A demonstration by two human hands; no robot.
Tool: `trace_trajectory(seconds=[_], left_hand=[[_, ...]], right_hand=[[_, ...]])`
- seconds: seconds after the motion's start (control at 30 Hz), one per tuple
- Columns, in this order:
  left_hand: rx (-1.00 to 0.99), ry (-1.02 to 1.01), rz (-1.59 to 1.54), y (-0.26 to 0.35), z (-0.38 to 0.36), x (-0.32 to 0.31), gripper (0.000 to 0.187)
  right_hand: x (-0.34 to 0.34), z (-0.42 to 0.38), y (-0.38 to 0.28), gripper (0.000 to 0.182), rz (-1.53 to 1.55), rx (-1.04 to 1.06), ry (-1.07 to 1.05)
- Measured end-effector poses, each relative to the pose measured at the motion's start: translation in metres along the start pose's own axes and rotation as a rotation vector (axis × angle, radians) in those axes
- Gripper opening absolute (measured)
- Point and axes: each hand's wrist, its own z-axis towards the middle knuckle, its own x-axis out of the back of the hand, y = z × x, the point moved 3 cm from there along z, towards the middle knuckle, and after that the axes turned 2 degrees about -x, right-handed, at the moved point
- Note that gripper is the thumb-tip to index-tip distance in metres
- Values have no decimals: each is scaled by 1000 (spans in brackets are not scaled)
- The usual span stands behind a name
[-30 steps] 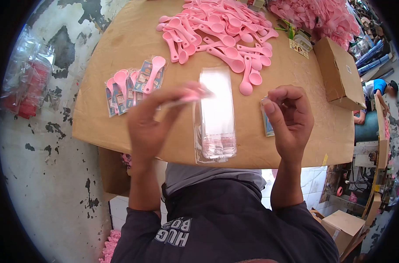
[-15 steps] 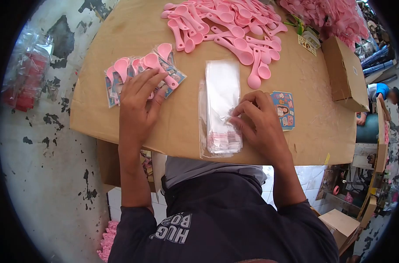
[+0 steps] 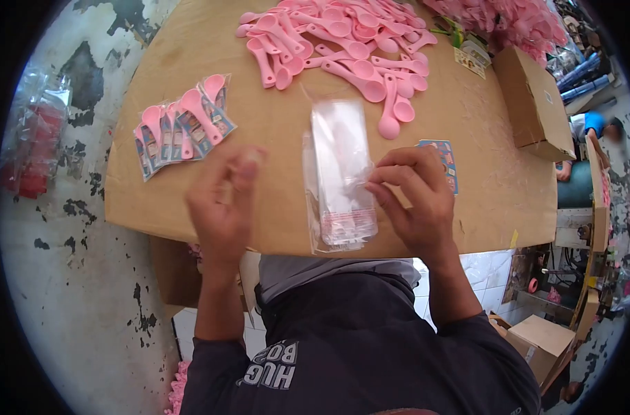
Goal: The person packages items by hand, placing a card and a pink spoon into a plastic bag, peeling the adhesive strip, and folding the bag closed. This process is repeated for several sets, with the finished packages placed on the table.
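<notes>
My right hand point(image 3: 417, 197) pinches the edge of a clear plastic bag at the right side of a stack of plastic bags point(image 3: 339, 152) on the table. Just behind that hand, partly covered by it, lies a blue printed card pile point(image 3: 451, 166). My left hand point(image 3: 225, 204), smeared by motion, hovers left of the stack with its fingers bent; I see nothing held in it. Farther left, a group of bagged pink spoons with cards point(image 3: 180, 128) overlaps on the table, apart from my left hand.
Loose pink spoons point(image 3: 349, 41) are heaped at the table's far side. A cardboard box point(image 3: 536, 104) stands at the right edge, beside a pink bagged pile point(image 3: 512, 24). Another person point(image 3: 591, 128) is at the far right. A peeling wall point(image 3: 66, 277) borders the left.
My left hand has left the bagged spoons and moved right and toward me. My right hand stays at the bag stack's edge. The view has shifted slightly.
</notes>
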Motion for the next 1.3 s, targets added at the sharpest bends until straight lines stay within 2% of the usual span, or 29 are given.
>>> trace_trajectory(seconds=[0.03, 0.07, 0.13, 0.17, 0.27, 0.33, 0.43, 0.47, 0.53, 0.67, 0.73, 0.8, 0.87, 0.93, 0.97, 1.03, 1.07, 1.13, 1.17, 1.23, 1.3], left_hand=[[177, -165, -306, 3, -9, -17, 33], [169, -173, -325, 7, -9, -27, 33], [299, -381, -654, 15, -12, -52, 34], [350, -313, -674, 18, -14, -60, 33], [301, -276, -641, 23, -7, -64, 31], [321, -294, -659, 19, -7, -62, 28], [368, -237, -773, 15, -8, -62, 32], [377, -185, -837, 17, -7, -63, 34], [389, -129, -898, 18, -6, -66, 36], [381, -108, -891, 14, -5, -72, 31], [355, -103, -864, 8, -5, -74, 29], [285, -131, -850, 3, -6, -73, 25], [296, -85, -882, 7, -6, -72, 23], [303, -37, -916, 9, -5, -71, 22], [321, -12, -978, 8, -4, -71, 21], [333, 15, -1038, 9, -2, -73, 21], [342, 28, -1065, 10, 0, -75, 21], [346, 34, -1091, 13, 2, -80, 22], [350, 25, -1115, 14, 2, -83, 25], [357, 11, -1137, 16, 1, -89, 27], [374, -8, -1126, 18, 1, -91, 28]], right_hand=[[1, 2, -4, 16, -20, -1, 2], [2, 4, -11, 18, -8, 42, -22], [3, 3, -19, 19, -13, 79, -44], [1, 2, -23, 20, 11, 119, -87], [9, -3, -25, 23, 32, 193, -156], [24, -6, -18, 23, 51, 3, -86], [48, -21, 14, 29, -46, -408, 61], [53, -24, 21, 29, -48, -405, 60], [65, -36, 39, 33, -369, -629, 118], [66, -62, 73, 35, -252, -772, 63], [64, -65, 82, 34, -74, -861, 79], [66, -65, 88, 31, -35, -852, 85], [64, -64, 92, 28, 8, -841, 98], [67, -57, 84, 20, -212, -541, 294], [66, -56, 81, 20, -205, -535, 296], [63, -55, 68, 16, 152, -620, 395], [60, -54, 57, 16, 156, -617, 397], [40, -51, 36, 16, 564, -706, 113], [35, -47, 28, 16, 564, -705, 120], [19, -42, 13, 17, 788, -784, -45], [11, -39, 16, 17, 815, -762, -14]])
